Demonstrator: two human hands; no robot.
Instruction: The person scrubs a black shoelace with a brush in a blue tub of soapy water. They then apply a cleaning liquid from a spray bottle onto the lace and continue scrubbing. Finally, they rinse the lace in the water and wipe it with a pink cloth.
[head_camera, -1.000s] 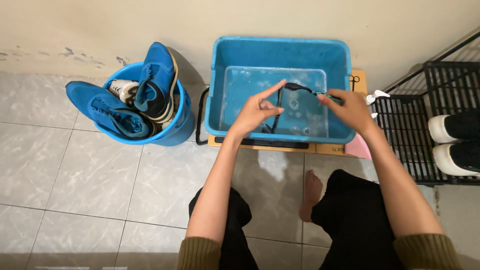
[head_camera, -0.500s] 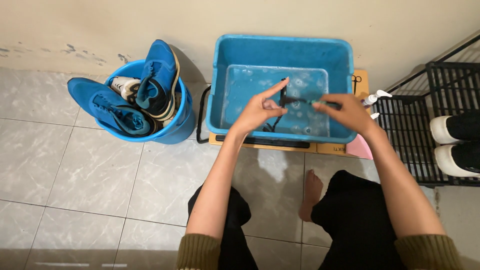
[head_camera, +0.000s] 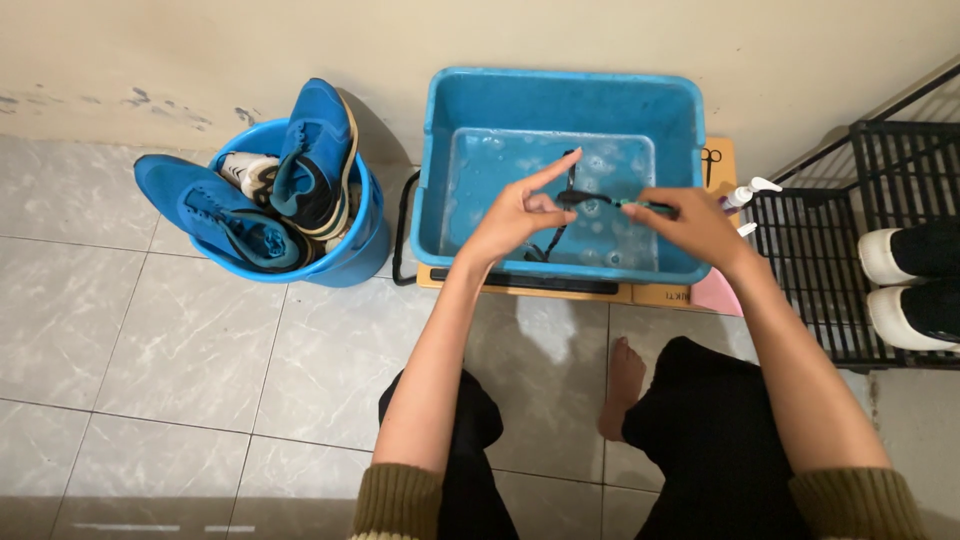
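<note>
A thin black shoelace is stretched between both hands over a rectangular blue tub holding shallow, soapy water. The lace looks dark, narrow and limp: one end rises above the left fingers toward the far side of the tub, a short span runs level across to the right fingers, and the remainder hangs down below the left fingers, its lower end near the water by the tub's near wall.

The left hand pinches the lace between thumb and middle fingers, with the index finger stretched out straight and pointing up and away. The right hand is curled closed, its fingers gripping the other part of the lace together with what looks like a slim greenish handle, too small to tell for certain.

Well to the left of the left fingers stands a round blue bucket stuffed with blue sports shoes. To the right of the right fingers sits a black wire rack bearing white-soled shoes, with a small pump bottle just beside the tub. Below, a bare foot rests on the tiled floor.
</note>
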